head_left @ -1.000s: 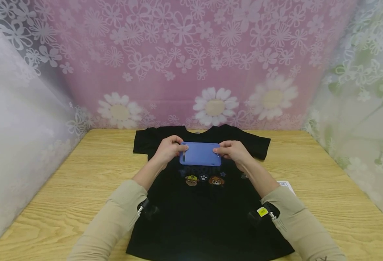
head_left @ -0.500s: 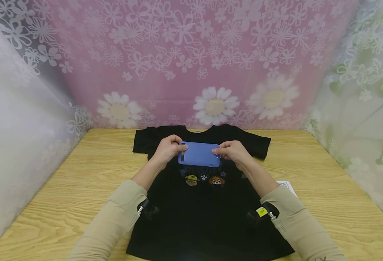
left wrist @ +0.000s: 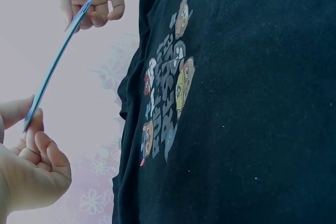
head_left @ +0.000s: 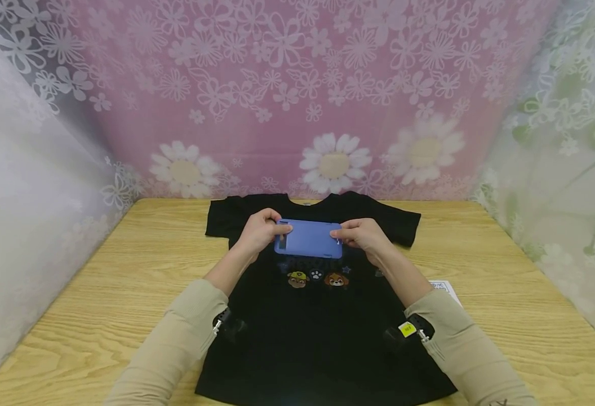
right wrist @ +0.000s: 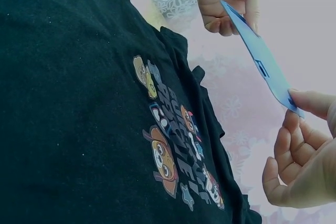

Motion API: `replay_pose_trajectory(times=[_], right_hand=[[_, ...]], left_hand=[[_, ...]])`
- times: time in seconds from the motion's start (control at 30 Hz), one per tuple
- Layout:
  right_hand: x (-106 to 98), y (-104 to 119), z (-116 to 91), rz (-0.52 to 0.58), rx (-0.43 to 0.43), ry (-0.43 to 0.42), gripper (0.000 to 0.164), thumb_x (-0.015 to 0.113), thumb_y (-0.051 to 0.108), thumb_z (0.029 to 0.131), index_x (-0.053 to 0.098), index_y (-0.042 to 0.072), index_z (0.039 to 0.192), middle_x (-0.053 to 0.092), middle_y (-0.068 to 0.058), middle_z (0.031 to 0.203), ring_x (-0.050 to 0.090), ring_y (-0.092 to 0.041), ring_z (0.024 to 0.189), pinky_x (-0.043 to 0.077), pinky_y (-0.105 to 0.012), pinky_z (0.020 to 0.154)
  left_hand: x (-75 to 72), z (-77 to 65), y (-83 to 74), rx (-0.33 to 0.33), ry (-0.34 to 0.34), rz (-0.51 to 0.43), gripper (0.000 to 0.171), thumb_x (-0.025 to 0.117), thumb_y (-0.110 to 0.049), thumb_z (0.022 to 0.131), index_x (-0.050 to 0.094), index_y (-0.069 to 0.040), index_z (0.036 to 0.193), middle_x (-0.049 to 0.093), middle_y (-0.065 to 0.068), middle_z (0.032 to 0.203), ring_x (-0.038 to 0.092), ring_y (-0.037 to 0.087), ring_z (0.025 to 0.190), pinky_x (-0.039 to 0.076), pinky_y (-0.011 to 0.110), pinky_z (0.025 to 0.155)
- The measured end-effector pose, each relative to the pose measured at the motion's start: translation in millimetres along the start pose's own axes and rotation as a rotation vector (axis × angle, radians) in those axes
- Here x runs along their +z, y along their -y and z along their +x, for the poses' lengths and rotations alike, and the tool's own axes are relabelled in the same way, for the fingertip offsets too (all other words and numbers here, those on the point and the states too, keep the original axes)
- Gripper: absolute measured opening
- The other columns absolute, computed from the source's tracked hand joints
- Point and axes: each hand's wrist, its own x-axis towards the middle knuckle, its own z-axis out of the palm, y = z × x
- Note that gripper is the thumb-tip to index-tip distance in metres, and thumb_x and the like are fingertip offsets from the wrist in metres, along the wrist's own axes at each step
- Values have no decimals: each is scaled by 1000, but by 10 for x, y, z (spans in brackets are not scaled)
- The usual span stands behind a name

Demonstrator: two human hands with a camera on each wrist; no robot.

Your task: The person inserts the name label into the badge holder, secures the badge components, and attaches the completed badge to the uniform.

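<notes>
Blue and thin, the slotted case (head_left: 310, 239) is held up clear of the black T-shirt (head_left: 323, 332), thumb and fingers of the left hand (head_left: 259, 232) clamped on one short end and those of the right hand (head_left: 364, 234) on the other, a spread grip that probably steadies it and turns its broad face to the person. Beneath, the shirt lies flat on the worktop (head_left: 125, 270), sleeves out, likely to avoid folds, with a white printed card (head_left: 445, 288) partly hidden by the right sleeve (head_left: 465, 338).
</notes>
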Motion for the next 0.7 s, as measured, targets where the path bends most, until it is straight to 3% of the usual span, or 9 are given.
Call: replay_pose_trajectory(times=[0.1,0.4,0.5,0.7], right_hand=[[-1,-1,6,6,9,-1,31,72,15,80,64,-8,99,57,3,74,55,-23,82,45,-36,79],[-1,1,6,18,16,-6,34,72,15,80,63,-8,103,58,3,74,55,-20,81,44,-39,82],[-17,-10,9,15,26,1,37,72,17,81,63,-8,106,59,2,77,55,-20,81,43,-41,85],[-90,-20,6,5,29,7,40,70,18,83,61,-9,111,60,3,78,57,-22,85,45,-37,82]], left_hand=[[0,1,0,-5,-9,6,21,69,-12,84,51,-2,91,61,5,71,52,15,60,35,27,56],[7,8,11,-7,-28,16,22,70,-14,83,51,-3,89,65,14,80,49,16,60,34,29,57],[9,10,14,-4,-9,29,20,69,-15,84,53,-4,90,65,17,84,51,16,62,36,29,58],[-6,22,26,-9,31,67,17,58,-14,92,59,0,101,60,8,83,53,19,72,46,34,71]])
